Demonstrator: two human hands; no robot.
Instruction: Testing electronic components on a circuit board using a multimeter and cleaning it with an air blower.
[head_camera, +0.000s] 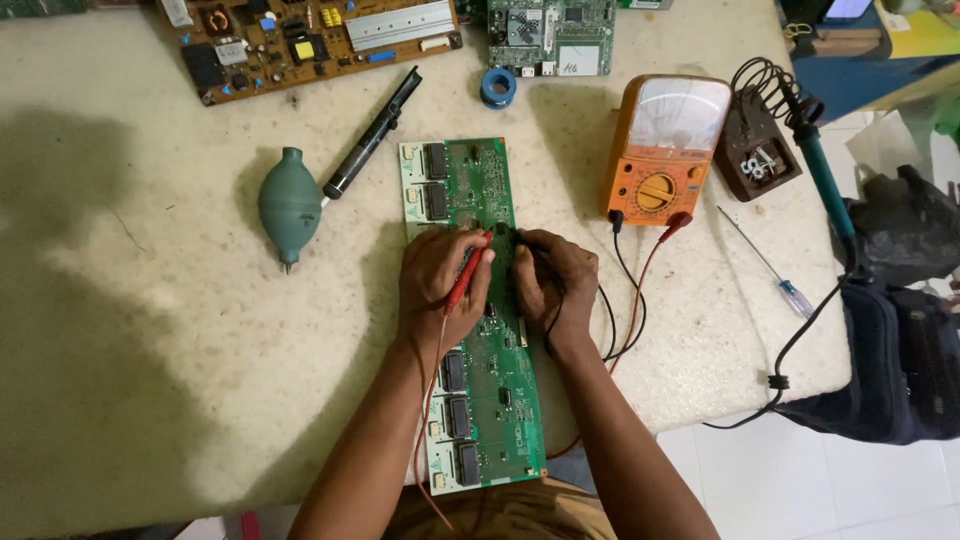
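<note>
Head view, looking down on a pale stone tabletop (150, 330). A long green circuit board (478, 330) lies at centre, its long axis running roughly 12 to 6 o'clock, the near end at the tabletop edge.

Left hand (438, 285) rests on the board's middle, fingers curled shut around a red test probe (466, 275); the probe tip points toward 1 o'clock and touches the board. Its red lead (428, 400) trails down toward 6 o'clock along the forearm.

Right hand (556, 280) sits just beside the left, at its 3 o'clock, fingers closed on a black test probe (520, 248) whose tip meets the board near the red one. Most of the black probe is hidden under the fingers.

Both leads run to an orange analogue multimeter (665, 150) at 1 o'clock from the hands, standing apart from the board.

Other items: a green rubber dust blower (289, 205) at 10 o'clock; a black desoldering pump (372, 135) just beside it, lying diagonally; a brown circuit board (300, 40) at 11 o'clock at the far edge; a smaller green board (550, 35) at 12 o'clock; a blue tape roll (498, 87) below it; a soldering iron in its coil stand (770, 130) at 2 o'clock; a thin screwdriver (765, 265) at 3 o'clock.
</note>
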